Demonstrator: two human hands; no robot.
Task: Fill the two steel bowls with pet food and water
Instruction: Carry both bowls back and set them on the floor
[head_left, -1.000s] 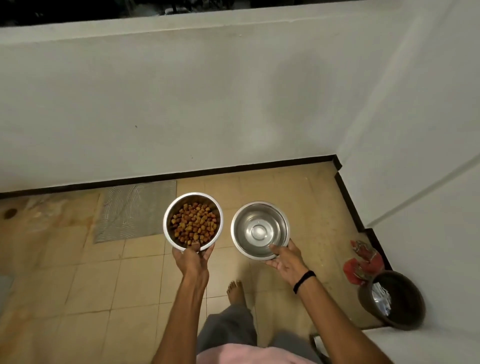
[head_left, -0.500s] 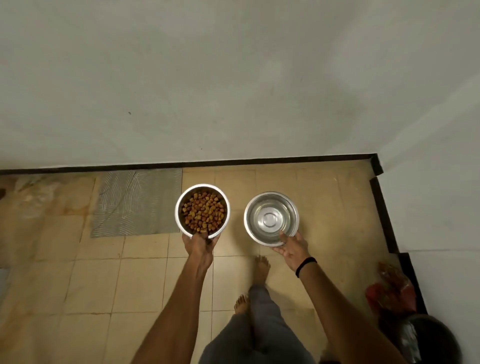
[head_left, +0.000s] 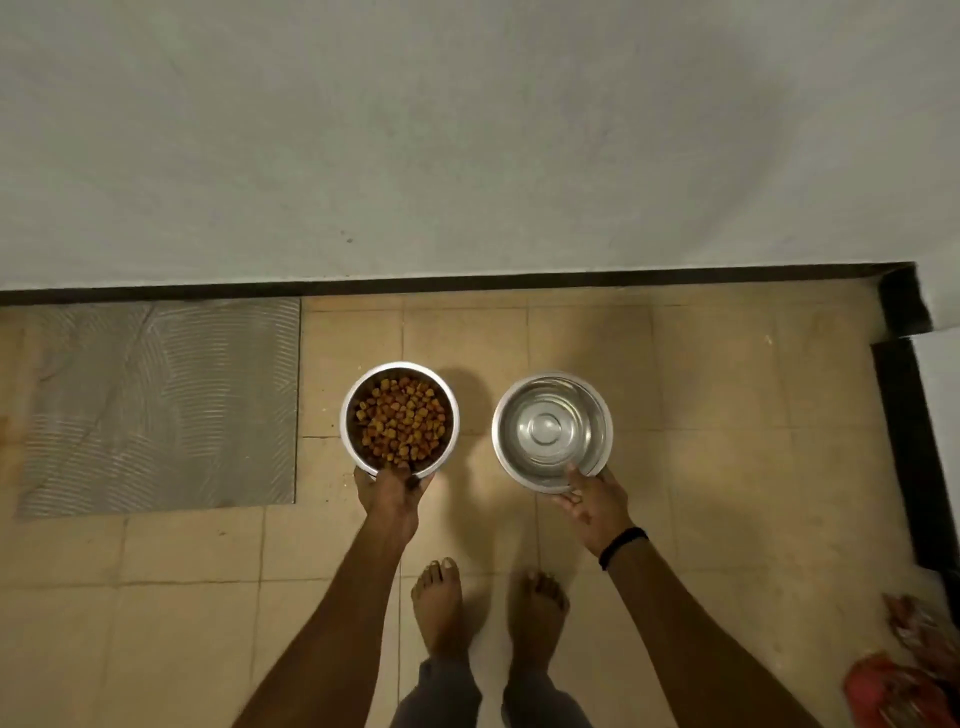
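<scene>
Two steel bowls are held out in front of me, low above the tiled floor. The left bowl (head_left: 399, 419) is full of brown pet food kibble, and my left hand (head_left: 390, 493) grips its near rim with the thumb inside. The right bowl (head_left: 551, 431) holds clear water, with faint ripples on its surface. My right hand (head_left: 592, 500), a black band at its wrist, holds that bowl's near rim. Both bowls are level and a hand's width apart.
A grey ribbed mat (head_left: 156, 405) lies on the floor to the left, against the white wall (head_left: 467, 145) with its black skirting. My bare feet (head_left: 488, 608) stand just behind the bowls. A red bag (head_left: 898, 686) sits at the bottom right.
The view has tilted down and closer to the floor. Both bowls, still in my hands, are now lower and nearer the tiles. My feet now stand side by side.
</scene>
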